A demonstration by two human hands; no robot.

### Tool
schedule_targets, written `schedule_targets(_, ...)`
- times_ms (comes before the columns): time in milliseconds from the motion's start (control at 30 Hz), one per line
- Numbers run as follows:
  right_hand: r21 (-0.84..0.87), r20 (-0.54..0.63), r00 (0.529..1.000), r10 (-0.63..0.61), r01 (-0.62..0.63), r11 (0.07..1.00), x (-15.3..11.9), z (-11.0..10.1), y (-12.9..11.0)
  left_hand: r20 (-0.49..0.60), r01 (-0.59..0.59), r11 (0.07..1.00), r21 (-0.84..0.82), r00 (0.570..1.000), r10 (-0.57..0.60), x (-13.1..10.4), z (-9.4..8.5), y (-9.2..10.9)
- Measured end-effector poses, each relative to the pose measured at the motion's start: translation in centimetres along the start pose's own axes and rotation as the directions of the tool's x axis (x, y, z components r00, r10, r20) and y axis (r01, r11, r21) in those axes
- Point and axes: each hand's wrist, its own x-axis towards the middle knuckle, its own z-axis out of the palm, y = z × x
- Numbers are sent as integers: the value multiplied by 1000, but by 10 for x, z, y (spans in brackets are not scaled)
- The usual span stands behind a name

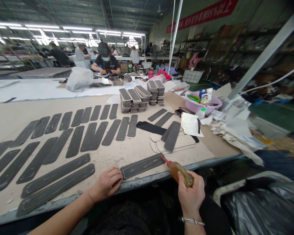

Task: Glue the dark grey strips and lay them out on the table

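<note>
My right hand [191, 192] is wrapped around a squeeze bottle [178, 172] of amber liquid, probably glue. Its red nozzle points down at the right end of a dark grey rounded strip [142, 165] near the table's front edge. A thin wet line runs along that strip. At the strip's left end, my left hand [107, 183] has its fingers curled and closed on the edge; the thumb is hidden. To the left, several similar dark strips [56, 176] lie in rows with shiny streaks on them.
Stacks of pale-edged dark pieces [134, 98] stand behind the rows. Right of them lie loose strips [171, 136], a notebook [190, 124] and a purple basin [203, 106] of supplies. A metal pole [264, 55] rises at the right. Across the table a co-worker [106, 62] sits by more pieces.
</note>
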Motion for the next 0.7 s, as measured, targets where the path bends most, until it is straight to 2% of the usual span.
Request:
schedule_targets(100,-9,15,1000,-1,2,1000,-1,0,-1,3,2,1000,-3,1000,-2,0,0,0)
schedule_targets(233,70,98,995,11,-18,997,-5,-2,-6,1,3,1000,10,1000,-3,1,-1,0)
schedule_targets(300,68,76,997,9,-15,998,-5,-6,-5,2,7,1000,18,1000,-7,1,-1,1)
schedule_targets(433,-60,-18,1000,9,-10,998,-2,-12,4,-6,6,1000,27,1000,-6,0,0,1)
schedule_targets(533,-90,16,1000,5,-3,996,-3,-15,6,1,1,1000,21,1000,-1,0,0,1)
schedule_targets(633,25,96,995,37,-40,999,-8,-17,2,7,2,1000,23,1000,-3,1,-3,-2)
schedule_targets(700,132,137,982,129,-147,980,-11,-18,-5,-5,9,999,39,1000,-8,1,-3,-3)
